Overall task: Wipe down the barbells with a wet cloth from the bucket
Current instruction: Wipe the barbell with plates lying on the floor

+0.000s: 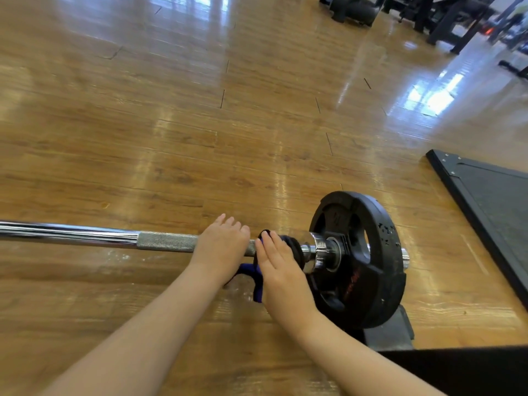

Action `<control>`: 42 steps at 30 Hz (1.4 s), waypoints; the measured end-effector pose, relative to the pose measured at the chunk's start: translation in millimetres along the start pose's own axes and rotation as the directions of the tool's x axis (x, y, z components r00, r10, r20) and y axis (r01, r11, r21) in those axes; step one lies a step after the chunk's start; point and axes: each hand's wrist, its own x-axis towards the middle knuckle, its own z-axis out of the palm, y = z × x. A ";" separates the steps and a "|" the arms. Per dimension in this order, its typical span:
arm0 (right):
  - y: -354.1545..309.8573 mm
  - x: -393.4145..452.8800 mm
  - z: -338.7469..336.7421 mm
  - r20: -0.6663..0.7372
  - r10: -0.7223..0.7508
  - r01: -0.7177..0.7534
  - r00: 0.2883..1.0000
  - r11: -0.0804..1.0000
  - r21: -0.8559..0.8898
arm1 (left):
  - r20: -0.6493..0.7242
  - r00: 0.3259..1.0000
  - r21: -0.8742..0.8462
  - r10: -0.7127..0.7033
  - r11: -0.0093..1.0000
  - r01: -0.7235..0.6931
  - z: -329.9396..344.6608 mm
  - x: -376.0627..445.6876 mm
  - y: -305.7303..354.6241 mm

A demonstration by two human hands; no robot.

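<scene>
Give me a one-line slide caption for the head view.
Left hand on the barbell shaft, right hand pressing a dark blue cloth beside the black plate.

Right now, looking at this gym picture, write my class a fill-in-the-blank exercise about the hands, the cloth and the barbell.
1. The left hand grips the knurled steel barbell shaft from ____.
2. The dark blue wet cloth is wrapped round the shaft under the ____ hand.
3. The round black weight plate sits at the bar's ____ end.
4. The bar lies over a glossy ____ floor.

Missing words: above; right; right; wooden
</scene>
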 end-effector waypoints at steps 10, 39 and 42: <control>47.7 -11.8 -32.0 -0.191 0.260 -0.268 0.946 0.963 -0.016 | 0.049 0.999 0.008 0.018 1.000 -0.019 0.9 4.8 -3.0; 30.8 -6.1 -16.4 -0.108 0.219 -0.234 0.970 0.961 -0.148 | -0.321 0.945 0.038 0.056 0.998 -0.046 14.5 2.0 14.8; 9.9 5.1 -9.5 -0.094 0.040 -0.053 0.995 0.988 -0.148 | -0.297 0.952 0.059 0.068 0.997 -0.053 13.7 3.8 17.3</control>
